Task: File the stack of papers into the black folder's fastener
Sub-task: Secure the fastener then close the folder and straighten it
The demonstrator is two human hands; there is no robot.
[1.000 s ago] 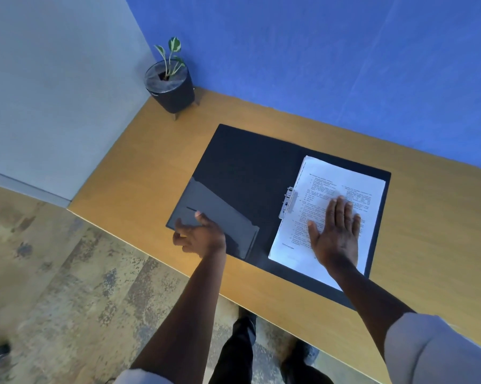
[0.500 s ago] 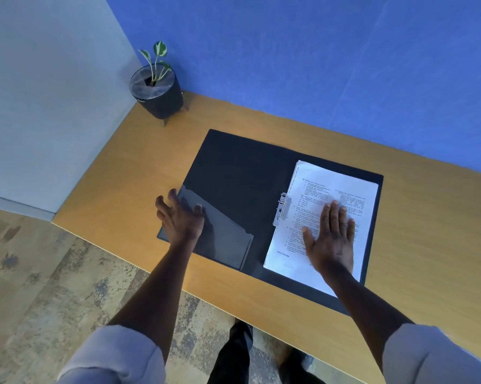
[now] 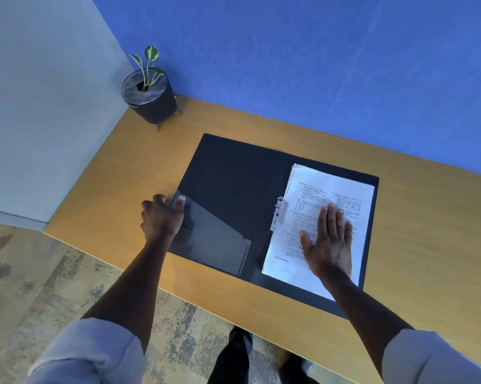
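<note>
The black folder (image 3: 233, 176) lies open on the wooden desk (image 3: 416, 245). A stack of printed white papers (image 3: 333, 189) lies on its right half, its left edge at the metal fastener (image 3: 278, 214). My right hand (image 3: 329, 242) presses flat on the papers, fingers straight. My left hand (image 3: 161, 216) grips the outer left edge of the folder's left cover, thumb on top by the grey inner pocket (image 3: 214, 239), fingers curled under the edge.
A small green plant in a black pot (image 3: 150, 98) stands at the desk's far left corner. A blue wall runs behind the desk and a grey wall to the left. The desk's front edge (image 3: 206, 297) is close to my body.
My left hand has moved up along the folder's left edge and closed on the cover's edge. The right hand stays flat on the papers.
</note>
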